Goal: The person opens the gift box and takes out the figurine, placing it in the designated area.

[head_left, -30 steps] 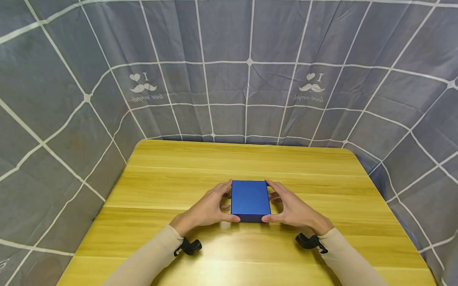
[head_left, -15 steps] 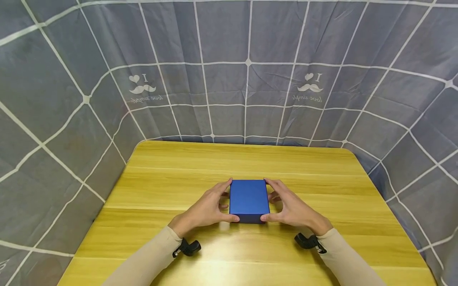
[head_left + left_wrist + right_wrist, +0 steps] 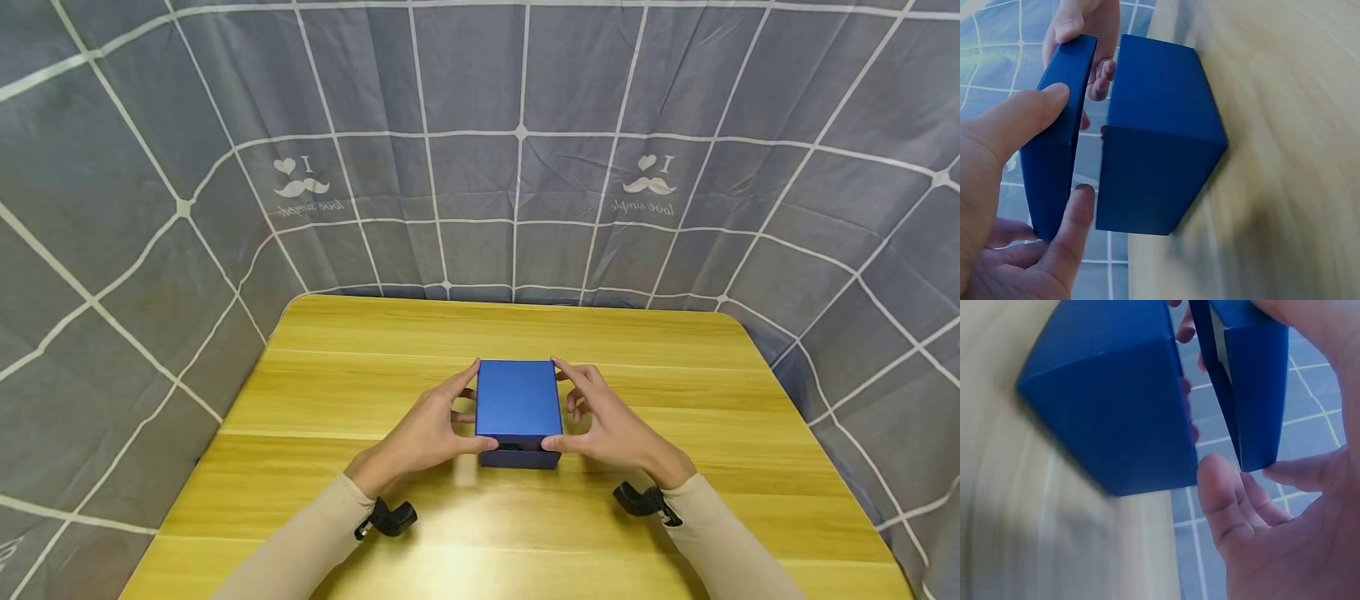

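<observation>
A blue box lid [image 3: 518, 398] is held level between both hands, just above the blue box base [image 3: 519, 459] standing on the table. My left hand [image 3: 429, 425] grips the lid's left side, thumb on the near edge and a finger at the far corner. The same grip, mirrored, is made by my right hand [image 3: 611, 429] on the right side. In the left wrist view a gap separates the lid [image 3: 1060, 137] from the base [image 3: 1154, 137]. The right wrist view shows the lid [image 3: 1257, 394] apart from the base [image 3: 1110, 419] too. Contents are barely visible through the front gap.
The wooden table [image 3: 360, 333] has rounded far corners. A grey curtain [image 3: 480, 175] with white grid lines surrounds it at the back and sides. A black strap mount sits on each wrist, the left mount [image 3: 393, 518] and right mount [image 3: 639, 500].
Both hands have raised the lid off the base, which stays on the table. A dark gap now shows at the front where the box was closed before.
</observation>
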The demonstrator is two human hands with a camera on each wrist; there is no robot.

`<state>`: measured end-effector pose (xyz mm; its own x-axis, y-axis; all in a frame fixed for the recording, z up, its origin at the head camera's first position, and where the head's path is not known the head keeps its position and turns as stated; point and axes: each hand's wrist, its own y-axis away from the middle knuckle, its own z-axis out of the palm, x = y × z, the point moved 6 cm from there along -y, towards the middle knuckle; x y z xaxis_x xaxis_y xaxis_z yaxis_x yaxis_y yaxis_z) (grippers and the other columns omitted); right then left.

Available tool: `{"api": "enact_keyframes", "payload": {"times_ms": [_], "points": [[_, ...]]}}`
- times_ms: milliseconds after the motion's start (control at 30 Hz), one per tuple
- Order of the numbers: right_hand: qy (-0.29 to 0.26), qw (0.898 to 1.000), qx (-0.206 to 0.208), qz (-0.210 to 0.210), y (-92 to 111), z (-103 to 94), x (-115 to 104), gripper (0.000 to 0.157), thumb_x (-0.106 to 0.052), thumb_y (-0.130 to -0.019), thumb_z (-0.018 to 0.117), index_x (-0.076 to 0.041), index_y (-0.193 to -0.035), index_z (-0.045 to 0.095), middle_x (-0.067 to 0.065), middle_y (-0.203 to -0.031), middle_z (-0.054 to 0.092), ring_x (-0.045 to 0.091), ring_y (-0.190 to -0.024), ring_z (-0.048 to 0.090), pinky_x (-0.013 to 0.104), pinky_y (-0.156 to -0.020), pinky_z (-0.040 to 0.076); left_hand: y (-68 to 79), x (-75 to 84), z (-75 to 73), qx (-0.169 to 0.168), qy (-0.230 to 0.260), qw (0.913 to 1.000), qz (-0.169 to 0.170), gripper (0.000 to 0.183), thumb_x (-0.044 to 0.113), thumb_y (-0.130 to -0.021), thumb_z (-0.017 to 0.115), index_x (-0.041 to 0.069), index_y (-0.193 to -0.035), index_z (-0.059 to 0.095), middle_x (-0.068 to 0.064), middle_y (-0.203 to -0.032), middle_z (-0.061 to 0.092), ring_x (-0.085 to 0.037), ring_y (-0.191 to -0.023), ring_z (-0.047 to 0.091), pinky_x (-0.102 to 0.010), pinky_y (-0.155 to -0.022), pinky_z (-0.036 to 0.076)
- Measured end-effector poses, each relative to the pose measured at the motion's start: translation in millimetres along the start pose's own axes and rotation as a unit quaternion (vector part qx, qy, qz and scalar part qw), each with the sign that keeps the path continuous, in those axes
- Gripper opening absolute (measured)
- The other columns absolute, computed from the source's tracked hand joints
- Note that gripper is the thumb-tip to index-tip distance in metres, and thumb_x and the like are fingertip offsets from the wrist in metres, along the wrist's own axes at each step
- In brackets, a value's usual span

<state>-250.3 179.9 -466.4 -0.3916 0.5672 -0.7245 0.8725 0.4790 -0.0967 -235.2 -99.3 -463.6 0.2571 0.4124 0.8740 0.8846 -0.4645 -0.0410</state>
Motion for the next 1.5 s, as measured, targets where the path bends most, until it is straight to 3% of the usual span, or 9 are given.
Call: {"api": "enact_keyframes", "payload": {"times_ms": [267, 400, 567, 867, 1033, 1200, 1333, 1433, 1500], "points": [[-0.038, 0.999, 0.001, -0.009, -14.3, 0.7, -17.3, 0.127, -0.038, -0.096, 0.1, -0.018, -0.189, 0.017, 0.019, -0.165, 0.048, 0.015, -0.096, 0.066, 0.029, -0.082, 0.059, 1.4, 3.2, -14.5, 0.038, 0.005, 0.9992, 0.003, 0.111, 0.033, -0.104, 0.092, 0.018, -0.188, 0.021, -0.025, -0.181, 0.046, -0.042, -0.133, 0.081, -0.043, -0.105, 0.069], [-0.051, 0.999, -0.004, -0.01, -23.3, 2.8, -26.8, 0.129, -0.034, -0.096, 0.1, -0.019, -0.189, 0.011, 0.018, -0.168, 0.044, 0.017, -0.097, 0.067, 0.028, -0.081, 0.06, 2.8, 4.1, -22.7, 0.065, 0.014, 0.9978, 0.011, 0.1, 0.028, -0.11, 0.085, 0.021, -0.188, 0.023, -0.019, -0.189, 0.037, -0.045, -0.149, 0.071, -0.044, -0.11, 0.066], [-0.072, 0.997, -0.012, -0.013, -32.0, 8.5, -39.5, 0.129, -0.03, -0.097, 0.1, -0.016, -0.189, 0.011, 0.022, -0.173, 0.04, 0.02, -0.104, 0.069, 0.027, -0.085, 0.063, 6.4, -1.8, -28.9, 0.086, 0.015, 0.9961, 0.009, 0.101, 0.022, -0.11, 0.085, 0.019, -0.188, 0.021, -0.014, -0.192, 0.03, -0.046, -0.163, 0.057, -0.046, -0.114, 0.064], [-0.052, 0.999, 0.007, -0.012, -51.7, 20.8, -53.1, 0.111, -0.036, -0.106, 0.089, -0.01, -0.187, 0.018, 0.019, -0.168, 0.046, 0.017, -0.113, 0.075, 0.026, -0.091, 0.067, 10.5, -11.7, -44.5, 0.148, 0.006, 0.9888, 0.019, 0.09, 0.012, -0.111, 0.08, 0.012, -0.185, 0.029, -0.021, -0.183, 0.036, -0.05, -0.163, 0.054, -0.053, -0.12, 0.058], [-0.059, 0.998, 0.013, -0.009, -60.8, 25.4, -61.5, 0.107, -0.035, -0.108, 0.088, -0.012, -0.188, 0.019, 0.017, -0.174, 0.043, 0.022, -0.117, 0.077, 0.026, -0.086, 0.068, 12.7, -14.2, -53.3, 0.178, 0.004, 0.9838, 0.019, 0.088, 0.01, -0.111, 0.08, 0.013, -0.185, 0.033, -0.022, -0.178, 0.04, -0.05, -0.161, 0.055, -0.054, -0.12, 0.058], [-0.063, 0.998, 0.012, -0.005, -69.8, 30.6, -69.9, 0.104, -0.036, -0.11, 0.085, -0.014, -0.188, 0.019, 0.016, -0.177, 0.041, 0.029, -0.123, 0.078, 0.035, -0.077, 0.07, 16.7, -14.1, -62.2, 0.203, 0.01, 0.9787, 0.031, 0.09, 0.003, -0.109, 0.081, 0.013, -0.184, 0.034, -0.022, -0.178, 0.04, -0.05, -0.162, 0.054, -0.054, -0.122, 0.056], [-0.053, 0.998, 0.017, -0.018, -76.8, 35.3, -76.5, 0.102, -0.034, -0.111, 0.084, -0.012, -0.188, 0.021, 0.018, -0.175, 0.043, 0.028, -0.122, 0.079, 0.04, -0.087, 0.072, 20.8, -15.3, -69.4, 0.222, 0.006, 0.9743, 0.04, 0.091, -0.001, -0.107, 0.081, 0.012, -0.184, 0.035, -0.021, -0.177, 0.043, -0.049, -0.164, 0.053, -0.053, -0.123, 0.055], [-0.04, 0.999, 0.019, -0.032, -80.9, 39.8, -80.4, 0.1, -0.031, -0.111, 0.083, -0.009, -0.187, 0.022, 0.02, -0.169, 0.048, 0.026, -0.118, 0.081, 0.038, -0.101, 0.07, 25.4, -17.7, -73.5, 0.236, -0.002, 0.9709, 0.044, 0.089, -0.001, -0.107, 0.082, 0.01, -0.183, 0.037, -0.023, -0.175, 0.045, -0.05, -0.163, 0.054, -0.055, -0.124, 0.055], [-0.042, 0.998, 0.014, -0.033, -83.3, 43.9, -82.0, 0.099, -0.029, -0.112, 0.083, -0.01, -0.187, 0.021, 0.022, -0.167, 0.048, 0.026, -0.119, 0.081, 0.036, -0.101, 0.07, 28.9, -20.0, -76.0, 0.244, -0.006, 0.9686, 0.045, 0.087, -0.001, -0.107, 0.082, 0.008, -0.181, 0.039, -0.023, -0.175, 0.047, -0.05, -0.162, 0.055, -0.056, -0.124, 0.054]]}}
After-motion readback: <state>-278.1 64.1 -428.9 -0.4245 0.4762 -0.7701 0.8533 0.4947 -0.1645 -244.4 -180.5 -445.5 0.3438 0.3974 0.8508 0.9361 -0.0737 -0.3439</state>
